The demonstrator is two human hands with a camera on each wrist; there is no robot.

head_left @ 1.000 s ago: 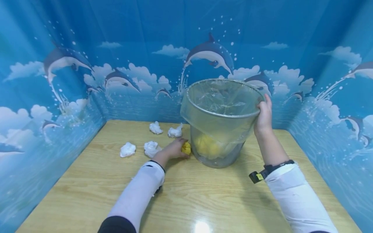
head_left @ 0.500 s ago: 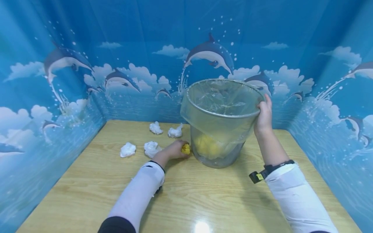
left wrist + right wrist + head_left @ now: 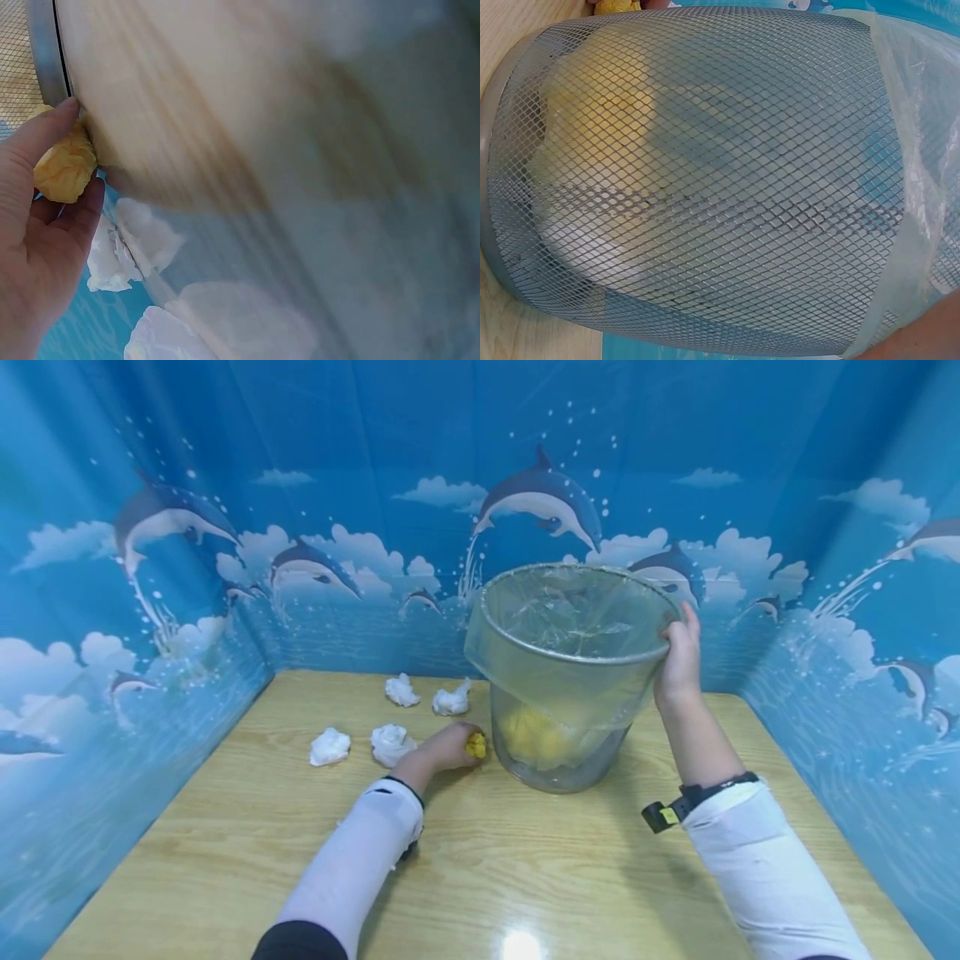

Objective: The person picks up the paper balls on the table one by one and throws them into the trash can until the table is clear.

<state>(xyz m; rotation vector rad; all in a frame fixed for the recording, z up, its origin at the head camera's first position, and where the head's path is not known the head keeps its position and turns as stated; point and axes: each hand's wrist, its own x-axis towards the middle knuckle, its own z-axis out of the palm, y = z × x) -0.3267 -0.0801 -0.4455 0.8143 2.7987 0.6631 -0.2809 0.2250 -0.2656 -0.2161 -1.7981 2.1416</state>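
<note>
My left hand [image 3: 447, 747] pinches a crumpled yellow paper ball [image 3: 476, 745] low over the table, just left of the bin's base. In the left wrist view the thumb and fingers curl round the yellow ball [image 3: 66, 169]. My right hand [image 3: 678, 660] grips the right side of the rim of a wire mesh wastebasket [image 3: 558, 770]. A thin translucent bag [image 3: 577, 681] lines the basket and folds over its rim. Through the mesh in the right wrist view, yellow crumpled paper [image 3: 604, 112] and a whitish piece [image 3: 592, 251] show near the bottom.
Several crumpled white paper balls lie left of the basket: one at far left [image 3: 330, 747], one beside the left wrist [image 3: 391, 743], and two farther back [image 3: 402, 690]. Behind the wooden table [image 3: 300, 835] hangs a blue dolphin-print curtain [image 3: 337, 485].
My left hand, with the yellow paper ball, has shifted slightly left, away from the basket. The right hand and the basket have stayed in place.
</note>
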